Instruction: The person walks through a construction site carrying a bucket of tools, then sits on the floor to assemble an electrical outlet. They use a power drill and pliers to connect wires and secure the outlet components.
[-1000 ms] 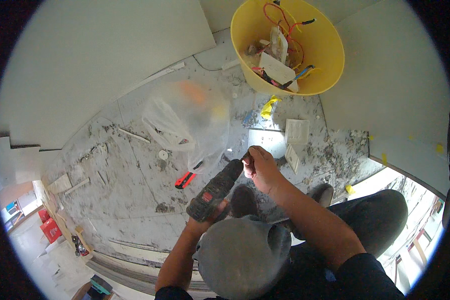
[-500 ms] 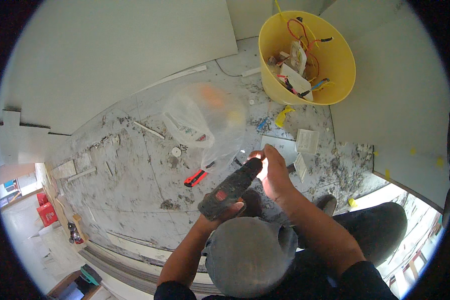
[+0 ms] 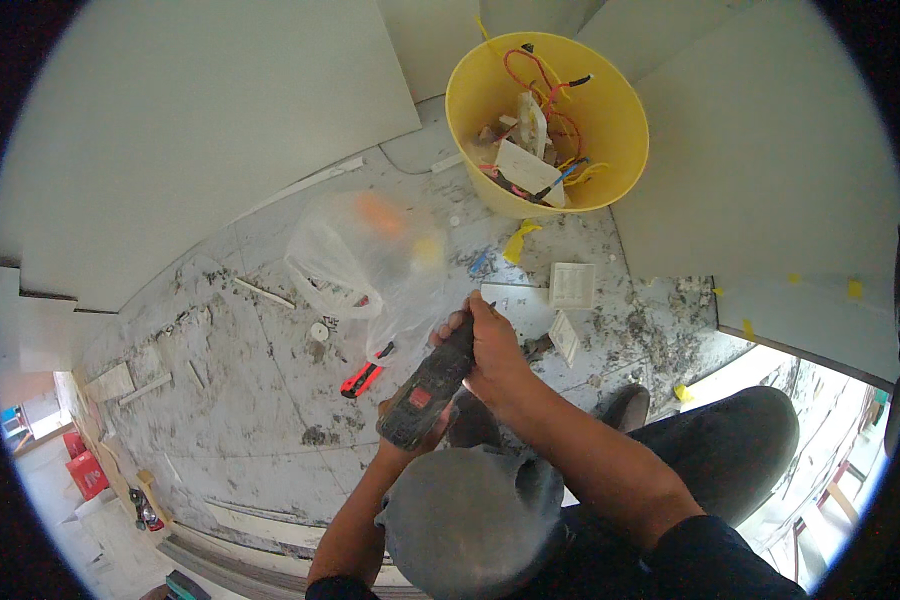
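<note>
A dark, dust-covered cordless drill (image 3: 430, 385) with a red patch is held in front of me, its front end pointing up and to the right. My left hand (image 3: 438, 428) is closed around it from below, and the drill body hides most of its fingers. My right hand (image 3: 495, 350) wraps the front end, with fingertips showing beyond it on the left. Just left of the drill, a red-and-black utility knife (image 3: 363, 378) lies on the stained floor. A clear plastic bag (image 3: 370, 260) with something orange and yellow inside sits beyond it.
A yellow bucket (image 3: 625, 150) holding wires and white plastic pieces stands at the far right. White square boxes (image 3: 572, 287) and a yellow scrap (image 3: 520, 242) lie nearer. Pale panels (image 3: 220, 110) rise on both sides. A grey rounded shape (image 3: 470, 520) covers the lower middle.
My right hand has moved from beside the drill's tip to closing around its front end. The light seen at the tip no longer shows. The view has shifted, moving the surroundings leftward.
</note>
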`<action>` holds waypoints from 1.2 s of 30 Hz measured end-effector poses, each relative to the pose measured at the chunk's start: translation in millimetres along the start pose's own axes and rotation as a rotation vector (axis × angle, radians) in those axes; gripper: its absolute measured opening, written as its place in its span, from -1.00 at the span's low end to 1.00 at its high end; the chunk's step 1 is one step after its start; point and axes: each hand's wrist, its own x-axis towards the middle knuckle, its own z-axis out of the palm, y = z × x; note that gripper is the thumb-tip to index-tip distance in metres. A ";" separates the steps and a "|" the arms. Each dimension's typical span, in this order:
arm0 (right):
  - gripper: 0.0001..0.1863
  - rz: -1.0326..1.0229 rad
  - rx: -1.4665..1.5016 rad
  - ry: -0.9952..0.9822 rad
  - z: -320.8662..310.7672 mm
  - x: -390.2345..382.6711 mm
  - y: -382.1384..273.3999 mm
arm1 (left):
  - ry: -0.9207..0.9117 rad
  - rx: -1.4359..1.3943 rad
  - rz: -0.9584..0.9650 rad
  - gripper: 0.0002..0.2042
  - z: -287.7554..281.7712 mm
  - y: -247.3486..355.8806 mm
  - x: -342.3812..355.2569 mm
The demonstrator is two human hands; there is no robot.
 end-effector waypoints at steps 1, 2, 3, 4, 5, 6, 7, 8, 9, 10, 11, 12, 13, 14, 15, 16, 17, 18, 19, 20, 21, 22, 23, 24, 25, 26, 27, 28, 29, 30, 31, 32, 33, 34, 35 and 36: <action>-0.74 0.004 0.008 0.009 -0.4 0.2 1.7 | -0.023 0.009 -0.024 -0.75 -4.2 4.1 1.5; -0.73 0.009 0.015 0.018 -0.7 0.1 2.4 | 0.029 -0.028 -0.021 -0.77 -6.4 8.9 4.4; -0.71 0.026 0.086 -0.024 -4.3 1.3 1.7 | 0.082 -0.065 -0.018 -0.78 -7.0 14.3 8.8; -0.69 0.045 0.157 -0.067 -10.4 4.1 0.9 | 0.133 -0.101 -0.015 -0.79 -7.6 17.1 11.5; -0.67 0.066 0.227 -0.113 -10.8 4.7 0.1 | 0.028 -0.203 -0.128 -0.79 -3.2 10.0 6.0; -0.66 0.053 0.226 -0.141 -10.3 6.5 -0.6 | -0.079 -0.305 -0.240 -0.79 5.8 -2.6 -3.9; -0.64 0.044 0.230 -0.162 -9.0 7.3 -0.8 | -0.136 -0.439 -0.354 -0.79 7.7 -3.1 -9.2; -0.62 0.033 0.234 -0.182 -7.9 7.8 -1.2 | -0.179 -0.565 -0.476 -0.78 9.8 -3.6 -13.8; -0.61 0.032 0.182 -0.186 -6.7 7.6 -0.7 | -0.162 -0.723 -0.595 -0.77 14.6 -1.0 -18.8; -0.60 0.029 0.130 -0.188 -3.7 6.0 -1.3 | -0.123 -0.723 -0.597 -0.77 11.2 5.3 -16.7; -0.57 0.026 0.078 -0.189 -1.6 4.0 -1.5 | -0.086 -0.720 -0.604 -0.76 6.4 11.9 -17.3; -0.53 0.015 0.009 -0.151 -10.5 3.4 -1.4 | -0.029 -0.563 -0.487 -0.76 -3.7 24.0 -9.4; -0.48 0.007 -0.060 -0.112 -26.0 2.7 1.5 | -0.023 -0.476 -0.421 -0.76 -0.6 17.9 -12.1; -0.42 0.002 -0.129 -0.073 -46.4 1.6 6.4 | -0.012 -0.387 -0.357 -0.75 2.0 13.0 -15.1; -0.27 -0.140 -0.330 -0.183 -74.7 0.7 11.5 | -0.047 -0.358 -0.349 -0.74 14.8 -20.9 -33.2; -0.26 0.031 -0.285 0.233 -101.7 5.5 9.2 | -0.066 -0.375 -0.355 -0.71 12.7 -25.7 -36.7; -0.28 0.007 -0.457 0.342 -143.2 8.0 2.5 | -0.089 -0.400 -0.350 -0.68 11.6 -27.6 -34.9; -0.31 -0.048 -0.559 0.485 -176.7 4.9 -2.9 | -0.100 -0.470 -0.357 -0.64 -15.1 -2.5 -10.8; -0.33 -0.087 -0.660 0.629 -207.1 0.7 -7.6 | -0.107 -0.536 -0.365 -0.59 -37.5 17.8 10.4; -0.36 -0.147 -0.696 0.786 -219.4 -3.1 -8.2 | -0.163 -0.550 -0.351 -0.50 -49.0 25.9 17.7; -0.40 -0.123 -0.637 0.820 -225.7 -2.0 -15.2 | -0.185 -0.474 -0.312 -0.46 -41.6 18.2 12.1; -0.44 -0.097 -0.579 0.855 -231.0 0.0 -23.4 | -0.209 -0.397 -0.274 -0.42 -23.4 1.6 4.4; -0.47 -0.070 -0.520 0.894 -236.2 3.1 -30.9 | -0.236 -0.323 -0.237 -0.39 -7.2 -12.2 -2.5; -0.51 -0.041 -0.465 0.869 -240.6 8.7 -41.4 | -0.252 -0.136 -0.021 -0.28 3.0 -19.2 -0.3; -0.55 -0.015 -0.406 0.844 -242.9 16.1 -53.4 | -0.229 -0.120 0.035 -0.28 14.8 -21.1 1.7; -0.59 0.011 -0.349 0.813 -246.9 22.4 -61.4 | -0.201 -0.100 0.092 -0.27 25.8 -18.6 6.0; -0.61 -0.043 -0.346 0.774 -251.3 24.8 -64.5 | -0.171 -0.080 0.148 -0.26 36.4 -14.9 9.0; -0.62 -0.103 -0.341 0.742 -262.6 27.6 -68.7 | -0.163 0.013 0.184 -0.27 45.4 -5.6 17.8; -0.64 -0.135 -0.347 0.689 -254.3 30.5 -63.8 | -0.204 0.041 0.113 -0.28 49.1 -0.5 15.1; -0.66 -0.150 -0.375 0.697 -248.1 28.0 -63.7 | -0.243 0.067 0.040 -0.29 54.0 5.3 13.0; -0.69 -0.153 -0.407 0.701 -226.9 21.7 -60.1 | -0.275 0.103 -0.053 -0.30 55.6 6.3 6.5; -0.68 -0.252 -0.473 0.686 -223.2 20.2 -61.2 | -0.275 0.135 -0.049 -0.31 61.8 8.7 7.9; -0.68 -0.339 -0.548 0.660 -226.4 17.6 -65.5 | -0.279 0.166 -0.047 -0.32 71.6 8.2 6.8; -0.67 -0.433 -0.622 0.640 -230.9 14.9 -71.3 | -0.282 0.190 -0.038 -0.33 82.6 6.3 8.0; -0.70 -0.486 -0.728 0.558 -211.0 9.9 -69.3 | -0.265 0.231 -0.048 -0.33 89.7 -0.5 0.3; -0.73 -0.539 -0.829 0.477 -191.1 4.5 -65.4 | -0.251 0.272 -0.059 -0.33 95.4 -7.8 -8.7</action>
